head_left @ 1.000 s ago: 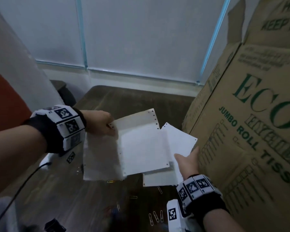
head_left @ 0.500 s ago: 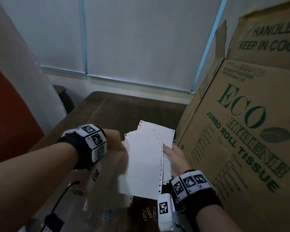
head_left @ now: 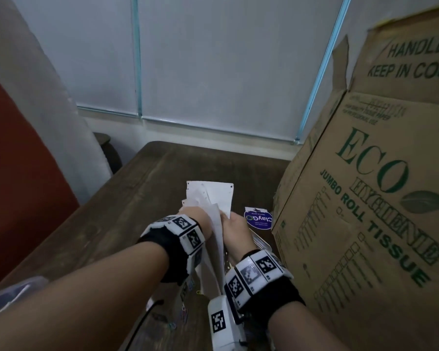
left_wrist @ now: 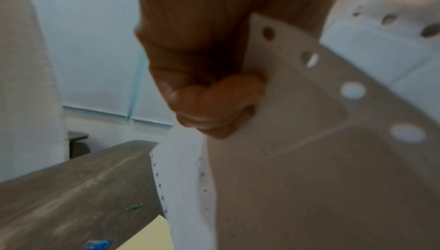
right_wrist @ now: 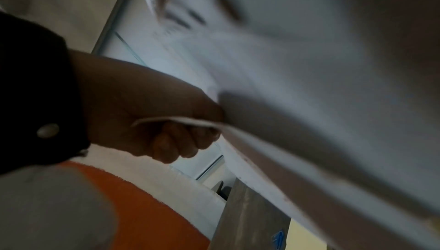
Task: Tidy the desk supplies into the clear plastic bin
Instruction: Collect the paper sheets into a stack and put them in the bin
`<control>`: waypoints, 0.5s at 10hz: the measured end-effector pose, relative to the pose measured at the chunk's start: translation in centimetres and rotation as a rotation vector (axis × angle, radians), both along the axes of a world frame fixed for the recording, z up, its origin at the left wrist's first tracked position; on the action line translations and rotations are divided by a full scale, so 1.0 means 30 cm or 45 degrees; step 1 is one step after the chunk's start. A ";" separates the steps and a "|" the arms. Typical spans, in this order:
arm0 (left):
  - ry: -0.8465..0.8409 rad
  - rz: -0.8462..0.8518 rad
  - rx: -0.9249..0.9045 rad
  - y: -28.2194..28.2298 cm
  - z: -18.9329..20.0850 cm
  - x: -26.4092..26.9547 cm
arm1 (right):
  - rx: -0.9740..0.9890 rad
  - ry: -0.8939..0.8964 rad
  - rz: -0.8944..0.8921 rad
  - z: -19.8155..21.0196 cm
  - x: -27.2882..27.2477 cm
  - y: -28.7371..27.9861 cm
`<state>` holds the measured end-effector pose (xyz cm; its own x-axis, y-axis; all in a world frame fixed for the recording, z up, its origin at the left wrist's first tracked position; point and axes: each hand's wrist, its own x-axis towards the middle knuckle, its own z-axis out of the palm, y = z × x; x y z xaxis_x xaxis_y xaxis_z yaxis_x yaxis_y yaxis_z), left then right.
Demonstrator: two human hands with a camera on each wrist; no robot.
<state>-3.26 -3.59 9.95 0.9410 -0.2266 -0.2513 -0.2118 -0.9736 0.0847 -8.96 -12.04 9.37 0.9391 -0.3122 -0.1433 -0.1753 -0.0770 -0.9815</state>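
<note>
- So we had the paper sheets (head_left: 214, 198) standing upright, long axis vertical, above the desk (head_left: 137, 198).
- Left hand (head_left: 198, 221) and right hand (head_left: 235, 229) each pinched a side edge.
- Bin location? Couldn't tell.

The left hand (left_wrist: 204, 92) pinches hole-punched paper sheets (left_wrist: 309, 160), its grip curled at their edge. A paper clip (left_wrist: 134, 207) lies on the table (left_wrist: 71, 188).

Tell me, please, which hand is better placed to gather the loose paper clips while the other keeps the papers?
Probably the left hand: the paper clips lie on the desk below its wrist, while the right hand is hemmed in by the cardboard box. Both grip the papers.
</note>
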 end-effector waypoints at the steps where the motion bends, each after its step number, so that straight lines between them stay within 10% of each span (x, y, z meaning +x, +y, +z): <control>1: 0.092 0.050 -0.098 0.016 0.082 -0.059 | 0.130 0.019 0.110 0.010 -0.010 -0.009; 5: -0.091 0.053 -0.389 0.010 0.101 -0.010 | 0.383 -0.157 0.359 0.022 -0.050 -0.006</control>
<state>-3.55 -3.30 12.98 0.9638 -0.2425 -0.1106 -0.1884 -0.9133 0.3611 -10.46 -12.21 10.04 0.9976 -0.0022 -0.0698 -0.0681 0.1878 -0.9798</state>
